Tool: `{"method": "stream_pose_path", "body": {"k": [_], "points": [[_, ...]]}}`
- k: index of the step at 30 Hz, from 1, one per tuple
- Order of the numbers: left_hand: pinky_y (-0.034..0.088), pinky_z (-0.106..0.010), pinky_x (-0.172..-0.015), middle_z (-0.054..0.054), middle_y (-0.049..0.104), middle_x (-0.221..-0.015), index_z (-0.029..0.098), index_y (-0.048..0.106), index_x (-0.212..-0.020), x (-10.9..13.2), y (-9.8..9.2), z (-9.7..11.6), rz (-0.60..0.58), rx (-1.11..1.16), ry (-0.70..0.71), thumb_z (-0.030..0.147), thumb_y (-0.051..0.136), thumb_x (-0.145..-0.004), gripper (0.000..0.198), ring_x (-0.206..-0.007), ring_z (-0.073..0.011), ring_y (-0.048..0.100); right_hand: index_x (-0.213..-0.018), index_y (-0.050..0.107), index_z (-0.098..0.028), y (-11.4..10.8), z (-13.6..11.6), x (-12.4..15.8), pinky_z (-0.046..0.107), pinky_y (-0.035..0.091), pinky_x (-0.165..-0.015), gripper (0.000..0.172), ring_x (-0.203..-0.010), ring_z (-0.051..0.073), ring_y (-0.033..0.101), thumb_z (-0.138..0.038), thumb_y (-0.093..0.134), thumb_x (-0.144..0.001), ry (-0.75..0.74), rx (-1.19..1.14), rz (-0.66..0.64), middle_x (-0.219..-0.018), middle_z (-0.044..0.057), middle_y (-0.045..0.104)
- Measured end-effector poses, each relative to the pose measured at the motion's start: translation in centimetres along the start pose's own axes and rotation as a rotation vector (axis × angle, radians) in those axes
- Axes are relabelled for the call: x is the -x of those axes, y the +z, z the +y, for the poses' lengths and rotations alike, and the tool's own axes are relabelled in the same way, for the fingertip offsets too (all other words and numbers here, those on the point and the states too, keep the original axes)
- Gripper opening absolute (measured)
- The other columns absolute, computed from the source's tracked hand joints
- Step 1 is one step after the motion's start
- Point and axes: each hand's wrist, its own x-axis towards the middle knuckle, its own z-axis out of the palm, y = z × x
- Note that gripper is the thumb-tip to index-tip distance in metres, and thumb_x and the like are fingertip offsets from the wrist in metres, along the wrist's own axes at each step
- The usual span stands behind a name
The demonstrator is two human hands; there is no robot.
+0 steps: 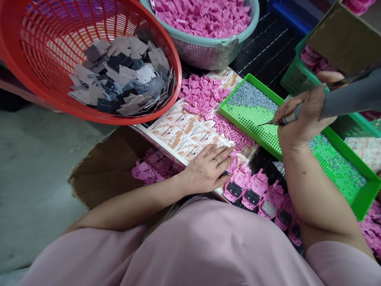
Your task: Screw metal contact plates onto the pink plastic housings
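Note:
My right hand (306,115) grips a grey electric screwdriver (351,99), its thin bit (264,124) pointing left just above a green tray (235,89) of small silver screws (253,97). My left hand (206,169), wearing a ring, lies flat on printed paper sheets (181,133), its fingers slightly apart. Its fingertips are beside a pink plastic housing (232,165), partly hidden beneath them. A row of pink housings with dark inserts (253,194) lies below the hands, and loose pink parts (202,95) are heaped on the sheets.
A red plastic basket (89,59) holds grey flat pieces. Behind it, a grey-green colander (208,51) is full of pink parts. A green crate (309,65) stands at upper right. Flattened cardboard (104,167) lies near a concrete floor (35,171).

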Motion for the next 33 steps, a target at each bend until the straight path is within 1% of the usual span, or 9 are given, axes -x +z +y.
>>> {"method": "stream_pose_path", "body": {"k": [3, 6, 9, 12, 16, 18, 21, 27, 33], "points": [[0.039, -0.049, -0.105, -0.018, 0.054, -0.137, 0.010, 0.061, -0.120, 0.0, -0.3, -0.1, 0.042, 0.029, 0.018, 0.050, 0.048, -0.093, 0.050, -0.127, -0.0299, 0.051, -0.092, 0.049, -0.026, 0.0, 0.2, 0.3, 0.023, 0.034, -0.031, 0.026, -0.029, 0.007, 0.039, -0.045, 0.062, -0.080, -0.096, -0.009, 0.034, -0.041, -0.014, 0.040], [0.035, -0.051, -0.108, -0.016, 0.050, -0.141, 0.016, 0.059, -0.123, 0.1, -0.4, 0.5, 0.110, 0.075, 0.052, 0.059, 0.044, -0.092, 0.055, -0.131, -0.0294, 0.046, -0.092, 0.050, -0.026, 0.2, 0.2, 0.4, 0.021, 0.034, -0.031, 0.026, -0.029, 0.006, 0.038, -0.046, 0.063, -0.081, -0.122, -0.017, 0.045, -0.041, -0.014, 0.041], [0.033, -0.050, -0.109, -0.012, 0.054, -0.139, 0.021, 0.062, -0.120, -0.2, 0.0, 1.6, 0.142, 0.082, 0.122, 0.061, 0.045, -0.091, 0.053, -0.129, -0.0271, 0.048, -0.075, 0.052, -0.022, 0.6, -0.7, 0.2, 0.018, 0.032, -0.030, 0.024, -0.029, 0.005, 0.040, -0.042, 0.062, -0.083, -0.217, -0.043, 0.101, -0.040, -0.012, 0.044], [0.037, -0.049, -0.107, -0.012, 0.059, -0.132, 0.018, 0.064, -0.117, -0.9, 0.2, 2.3, 0.132, 0.078, 0.142, 0.060, 0.047, -0.090, 0.052, -0.124, -0.0277, 0.052, -0.056, 0.047, -0.020, 0.7, -2.5, 0.4, 0.017, 0.035, -0.032, 0.033, -0.032, 0.005, 0.045, -0.032, 0.058, -0.085, -0.254, -0.065, 0.143, -0.041, -0.008, 0.047], [0.044, -0.043, -0.098, -0.009, 0.066, -0.120, 0.018, 0.065, -0.113, -2.2, -0.6, 1.8, 0.137, 0.041, 0.061, 0.045, 0.051, -0.093, 0.037, -0.112, -0.0249, 0.058, -0.049, 0.035, -0.020, 0.8, -4.1, 0.8, 0.016, 0.034, -0.032, 0.046, -0.033, 0.005, 0.047, -0.034, 0.054, -0.088, -0.254, -0.081, 0.154, -0.040, -0.008, 0.044], [0.045, -0.041, -0.096, -0.007, 0.068, -0.115, 0.018, 0.066, -0.111, -2.6, -1.0, 1.6, 0.148, 0.014, 0.031, 0.036, 0.052, -0.094, 0.029, -0.108, -0.0231, 0.058, -0.056, 0.040, -0.021, 0.8, -3.9, 0.8, 0.014, 0.031, -0.029, 0.038, -0.030, 0.004, 0.043, -0.036, 0.056, -0.088, -0.279, -0.085, 0.161, -0.039, -0.010, 0.041], [0.044, -0.042, -0.097, -0.006, 0.068, -0.115, 0.017, 0.067, -0.109, -2.5, -0.6, 1.7, 0.174, 0.005, 0.045, 0.032, 0.054, -0.093, 0.025, -0.108, -0.0229, 0.058, -0.081, 0.051, -0.026, 0.6, -2.4, 0.7, 0.016, 0.030, -0.028, 0.020, -0.028, 0.004, 0.039, -0.043, 0.062, -0.084, -0.250, -0.064, 0.124, -0.040, -0.013, 0.041], [0.037, -0.050, -0.106, -0.009, 0.063, -0.126, 0.019, 0.065, -0.115, -1.0, 1.1, 2.8, 0.132, 0.050, 0.087, 0.046, 0.056, -0.090, 0.038, -0.119, -0.0261, 0.054, -0.102, 0.046, -0.027, 0.1, 0.8, 0.7, 0.022, 0.031, -0.033, 0.036, -0.031, 0.006, 0.036, -0.057, 0.056, -0.086, -0.194, 0.100, 0.068, -0.042, -0.012, 0.039], [0.033, -0.051, -0.111, -0.009, 0.062, -0.130, 0.018, 0.062, -0.122, -0.6, 1.6, 2.6, 0.070, 0.057, 0.113, 0.049, 0.050, -0.093, 0.044, -0.124, -0.0265, 0.053, -0.099, 0.044, -0.028, -0.1, 0.9, 0.7, 0.022, 0.030, -0.035, 0.036, -0.032, 0.006, 0.035, -0.061, 0.053, -0.086, -0.149, 0.163, 0.041, -0.043, -0.012, 0.034]]}}
